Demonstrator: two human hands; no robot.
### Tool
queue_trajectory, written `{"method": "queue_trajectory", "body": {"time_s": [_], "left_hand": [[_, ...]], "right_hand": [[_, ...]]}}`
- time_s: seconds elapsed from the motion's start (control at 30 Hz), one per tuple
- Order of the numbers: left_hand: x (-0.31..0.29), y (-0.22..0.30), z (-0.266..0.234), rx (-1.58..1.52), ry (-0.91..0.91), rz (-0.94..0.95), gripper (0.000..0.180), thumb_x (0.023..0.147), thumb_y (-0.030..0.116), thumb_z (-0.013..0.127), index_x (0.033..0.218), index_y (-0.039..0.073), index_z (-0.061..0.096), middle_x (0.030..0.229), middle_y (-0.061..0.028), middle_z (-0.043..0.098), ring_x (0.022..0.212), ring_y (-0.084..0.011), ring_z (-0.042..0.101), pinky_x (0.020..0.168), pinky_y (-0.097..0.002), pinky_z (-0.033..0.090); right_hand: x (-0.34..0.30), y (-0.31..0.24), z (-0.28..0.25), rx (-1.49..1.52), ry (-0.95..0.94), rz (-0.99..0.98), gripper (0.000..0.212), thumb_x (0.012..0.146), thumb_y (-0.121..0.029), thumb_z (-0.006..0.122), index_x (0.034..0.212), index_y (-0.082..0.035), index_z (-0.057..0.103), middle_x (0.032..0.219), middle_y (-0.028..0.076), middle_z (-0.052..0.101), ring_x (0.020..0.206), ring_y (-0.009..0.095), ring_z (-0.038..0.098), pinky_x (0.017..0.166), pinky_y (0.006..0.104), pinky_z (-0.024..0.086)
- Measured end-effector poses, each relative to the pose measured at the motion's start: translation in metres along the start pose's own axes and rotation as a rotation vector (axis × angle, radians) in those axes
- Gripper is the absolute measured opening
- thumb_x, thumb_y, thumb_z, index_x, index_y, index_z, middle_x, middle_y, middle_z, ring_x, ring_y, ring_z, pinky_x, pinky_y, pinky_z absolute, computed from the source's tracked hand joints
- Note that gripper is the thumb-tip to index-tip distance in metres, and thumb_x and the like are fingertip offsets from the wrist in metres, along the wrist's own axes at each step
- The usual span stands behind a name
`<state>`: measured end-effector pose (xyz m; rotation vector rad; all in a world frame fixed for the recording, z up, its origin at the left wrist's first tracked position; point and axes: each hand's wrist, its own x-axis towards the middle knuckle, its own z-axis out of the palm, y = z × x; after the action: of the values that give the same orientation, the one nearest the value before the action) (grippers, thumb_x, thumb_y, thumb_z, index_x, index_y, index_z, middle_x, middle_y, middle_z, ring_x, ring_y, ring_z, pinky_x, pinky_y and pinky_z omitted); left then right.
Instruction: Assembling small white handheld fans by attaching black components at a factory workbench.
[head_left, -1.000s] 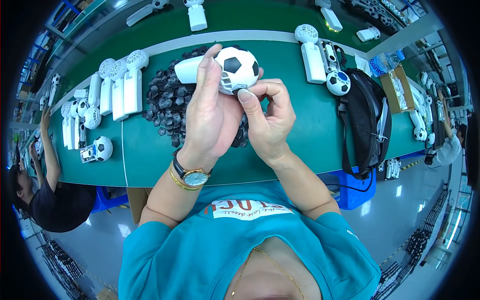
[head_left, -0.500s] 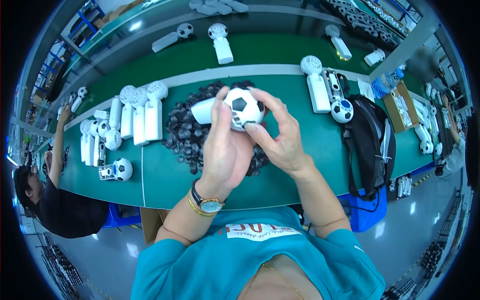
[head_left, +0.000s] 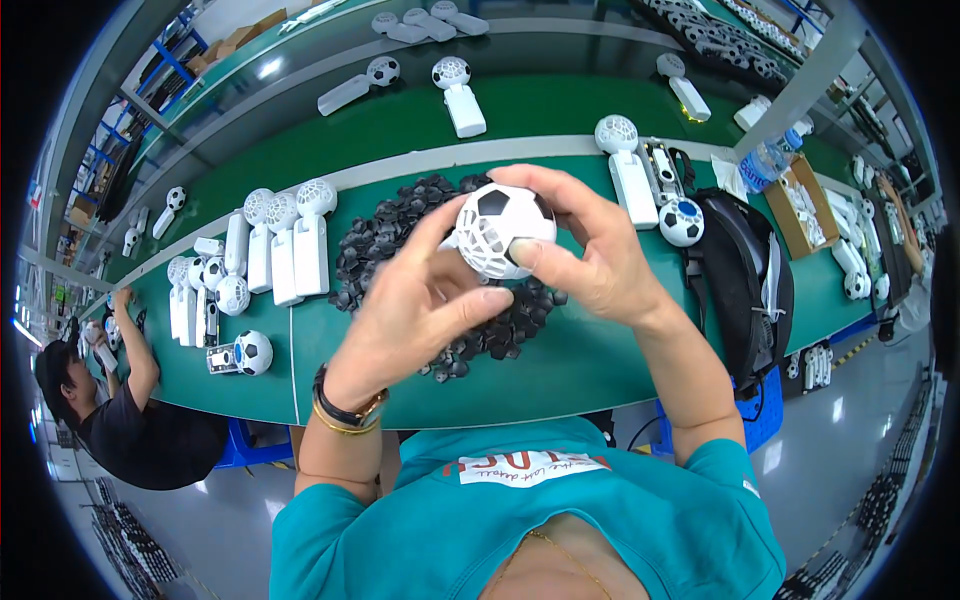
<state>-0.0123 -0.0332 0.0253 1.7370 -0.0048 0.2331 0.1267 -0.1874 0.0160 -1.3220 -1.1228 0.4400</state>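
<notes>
Holding football-patterned ball (head_left: 507,230), lettered teal shirt (head_left: 528,500), labelled bottle (head_left: 765,166)

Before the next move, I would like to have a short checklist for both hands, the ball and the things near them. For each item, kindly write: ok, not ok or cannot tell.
1. Right hand grips the ball: ok, thumb and fingers are on it.
2. Left hand also has a hold: cannot tell; its fingers reach the ball's left side, but the contact is unclear.
3. Ball's visible side is fully closed: not ok, open white lattice shows on it.
4. Ball's far side is closed: cannot tell, it is hidden.
5. Black pieces are near the hands: ok, heaped beneath and around them.
6. Bag is apart from both hands: ok, it lies to the right.
</notes>
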Motion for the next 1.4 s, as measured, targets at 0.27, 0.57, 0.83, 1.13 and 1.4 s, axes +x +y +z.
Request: {"method": "queue_trajectory", "body": {"time_s": [0.27,0.57,0.83,1.13,1.4], "left_hand": [[0.011,-0.045,0.010,0.264,0.179,0.243,0.074,0.076,0.015,0.080,0.135,0.001,0.037,0.115,-0.0115,0.060,0.097,-0.0187,0.063,0.082,-0.0310,0.054],[0.000,-0.058,-0.004,-0.280,0.202,-0.183,0.060,0.081,0.012,0.076,0.128,0.003,0.040,0.109,-0.0132,0.063,0.080,-0.0157,0.066,0.069,-0.0293,0.057],[-0.004,-0.067,0.008,-0.341,0.247,-0.154,0.075,0.084,0.014,0.073,0.141,0.005,0.025,0.114,-0.0156,0.059,0.089,-0.0188,0.065,0.072,-0.0314,0.057],[-0.003,-0.077,0.018,-0.618,0.194,-0.142,0.060,0.101,0.035,0.048,0.145,0.010,0.017,0.119,-0.0131,0.054,0.099,-0.0199,0.062,0.079,-0.0349,0.056],[0.011,-0.071,0.039,-0.590,0.300,-0.073,0.054,0.103,0.043,0.036,0.144,0.012,0.018,0.126,-0.0118,0.049,0.116,-0.0204,0.052,0.094,-0.0345,0.048]], "right_hand": [[-0.001,0.012,-0.001,0.193,-0.058,0.196,0.043,0.089,-0.014,0.063,0.128,-0.001,0.053,0.112,0.009,0.063,0.102,0.014,0.060,0.088,0.0290,0.049],[-0.075,0.075,-0.022,-0.659,0.017,0.344,0.018,0.086,-0.013,0.068,0.100,-0.002,0.067,0.089,0.006,0.065,0.079,0.013,0.063,0.068,0.0292,0.050],[-0.072,0.081,-0.021,-0.869,-0.070,0.075,0.011,0.083,-0.008,0.069,0.089,-0.001,0.063,0.080,0.008,0.060,0.069,0.016,0.059,0.061,0.0311,0.047],[-0.045,0.042,0.009,0.115,0.243,0.377,0.012,0.088,-0.010,0.069,0.091,-0.002,0.061,0.077,0.003,0.063,0.065,0.008,0.057,0.058,0.0224,0.046],[-0.021,0.058,0.058,0.190,0.521,0.133,0.012,0.088,-0.009,0.070,0.090,-0.003,0.060,0.080,0.000,0.062,0.068,0.004,0.054,0.059,0.0186,0.044]]}}
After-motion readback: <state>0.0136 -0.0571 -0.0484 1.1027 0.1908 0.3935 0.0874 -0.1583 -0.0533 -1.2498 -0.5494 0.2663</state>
